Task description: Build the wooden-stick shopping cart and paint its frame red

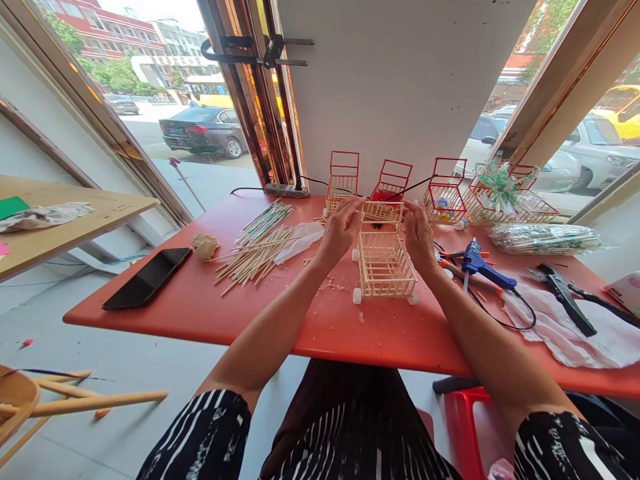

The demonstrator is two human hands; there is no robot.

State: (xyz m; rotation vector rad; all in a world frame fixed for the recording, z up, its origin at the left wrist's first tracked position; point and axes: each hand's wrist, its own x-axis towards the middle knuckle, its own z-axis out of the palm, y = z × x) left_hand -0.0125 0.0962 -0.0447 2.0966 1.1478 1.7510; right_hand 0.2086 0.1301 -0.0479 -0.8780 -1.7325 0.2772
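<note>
A small shopping cart (387, 283) built from pale wooden sticks stands on the red table in front of me, on white wheels. My left hand (343, 230) is at the left of its raised back frame, fingertips touching near the top corner. At the opposite corner, my right hand (419, 233) has its fingers bent against the frame's right side. Both hands grip the frame from its sides; the thumbs are partly hidden. A blue glue gun (483, 263) lies to the right of my right hand. Loose wooden sticks (257, 260) are piled left of my left hand.
Several finished carts with red trim (344, 175) line the back of the red table (320, 340). A black phone (147, 279) lies at the left. Black-handled pliers (567, 300) rest on a whitish cloth (613, 340) at the right. A power strip (286, 191) sits at the back edge.
</note>
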